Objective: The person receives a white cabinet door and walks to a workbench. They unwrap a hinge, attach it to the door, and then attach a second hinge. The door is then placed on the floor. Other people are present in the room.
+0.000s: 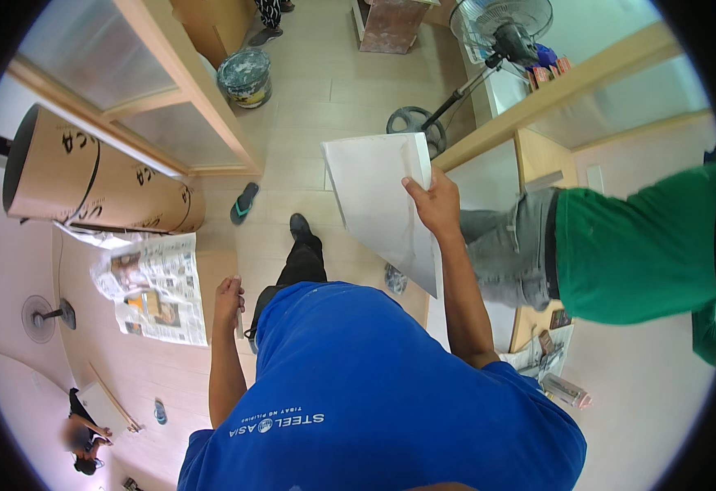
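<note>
My right hand [433,199] grips a large, flat white board [378,184] by its right edge, with the thumb on the face turned up to me. The board is angular, tapers toward its lower end and hangs at a tilt in front of my body. Low at my left side, my left hand [229,296] is closed with its fingers curled. A thin pale strip shows beneath it, too small to identify. Nearest to that hand are newspaper sheets [174,278], on which lies a yellowish, brush-like object [144,304].
A co-worker in a green shirt [636,245] stands close on the right. Wood-framed glazed panels flank the passage. Ahead are a flip-flop [244,204], a stained bucket [245,78] and a pedestal fan [512,41]. A large cardboard cylinder [117,176] is at left; another person [88,430] is lower left.
</note>
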`<state>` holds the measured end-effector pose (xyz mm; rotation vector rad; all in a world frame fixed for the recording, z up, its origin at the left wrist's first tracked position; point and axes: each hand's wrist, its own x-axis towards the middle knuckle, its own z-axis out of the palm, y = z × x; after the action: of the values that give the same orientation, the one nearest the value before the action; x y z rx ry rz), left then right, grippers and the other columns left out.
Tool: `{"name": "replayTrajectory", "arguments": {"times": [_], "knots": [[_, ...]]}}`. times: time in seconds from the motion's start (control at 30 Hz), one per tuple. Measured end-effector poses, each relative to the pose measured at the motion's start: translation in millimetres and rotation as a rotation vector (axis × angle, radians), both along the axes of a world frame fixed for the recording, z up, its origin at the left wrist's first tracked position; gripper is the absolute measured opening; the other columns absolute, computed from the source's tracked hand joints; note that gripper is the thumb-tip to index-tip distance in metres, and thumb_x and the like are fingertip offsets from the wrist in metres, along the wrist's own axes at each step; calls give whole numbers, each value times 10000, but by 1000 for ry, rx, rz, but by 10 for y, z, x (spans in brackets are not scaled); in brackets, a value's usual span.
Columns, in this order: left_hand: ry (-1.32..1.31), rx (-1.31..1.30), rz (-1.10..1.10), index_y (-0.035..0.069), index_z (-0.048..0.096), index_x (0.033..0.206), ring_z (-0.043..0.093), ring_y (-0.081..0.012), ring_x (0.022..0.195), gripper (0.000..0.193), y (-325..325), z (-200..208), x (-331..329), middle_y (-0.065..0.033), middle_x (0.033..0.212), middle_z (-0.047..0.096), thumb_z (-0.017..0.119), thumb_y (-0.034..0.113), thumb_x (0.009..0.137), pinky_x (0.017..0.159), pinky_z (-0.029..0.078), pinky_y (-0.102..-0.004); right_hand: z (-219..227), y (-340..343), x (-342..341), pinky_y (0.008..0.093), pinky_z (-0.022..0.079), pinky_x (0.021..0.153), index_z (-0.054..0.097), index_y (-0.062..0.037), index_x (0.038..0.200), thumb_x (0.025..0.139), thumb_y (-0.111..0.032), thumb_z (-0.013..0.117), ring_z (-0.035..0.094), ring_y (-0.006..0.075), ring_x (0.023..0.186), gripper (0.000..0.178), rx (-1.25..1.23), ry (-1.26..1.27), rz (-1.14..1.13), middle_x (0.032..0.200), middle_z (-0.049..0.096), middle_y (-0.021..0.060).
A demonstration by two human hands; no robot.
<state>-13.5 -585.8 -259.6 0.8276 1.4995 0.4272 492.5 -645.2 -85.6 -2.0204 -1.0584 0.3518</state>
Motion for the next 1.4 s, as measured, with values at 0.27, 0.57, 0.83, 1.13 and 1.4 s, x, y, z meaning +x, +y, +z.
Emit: {"name": "replayTrajectory", "arguments": {"times": [0.27,0.57,0.83,1.13,1.4], "knots": [[94,130,-359,32,639,1380,496,-77,585,483,2253,444,1265,-19,818,591,679,361,1027,474,419,-270,262,1190,606,418,547,747,728,-40,1124,902,-330,789,728,306,789,370,-114,-14,-122,877,756,176],[-147,312,-830,39,680,1259,497,-84,546,398,4326,1185,3873,16,714,559,787,228,926,470,410,-274,465,2594,1550,480,542,690,721,-51,1069,888,-342,790,724,400,743,350,9,-64,-242,802,728,209],[-359,157,-464,57,670,1051,566,-131,641,160,6219,748,5899,-28,829,633,738,121,921,501,454,-290,532,3935,2513,430,556,696,733,-40,1073,901,-337,790,732,343,718,348,-11,-2,-205,812,740,197],[-494,-300,7,55,574,1054,589,-192,613,291,8181,271,7473,-163,848,654,720,302,1003,499,508,-278,668,5349,3446,299,541,696,730,45,1105,936,-192,808,675,118,752,301,147,243,-230,838,758,107],[-343,-212,-249,97,613,1107,528,-185,656,482,9754,542,8645,-87,912,530,847,462,897,488,477,-319,762,6966,4209,313,572,704,732,37,1179,910,-207,836,717,150,756,378,86,175,-234,888,782,151]]}}
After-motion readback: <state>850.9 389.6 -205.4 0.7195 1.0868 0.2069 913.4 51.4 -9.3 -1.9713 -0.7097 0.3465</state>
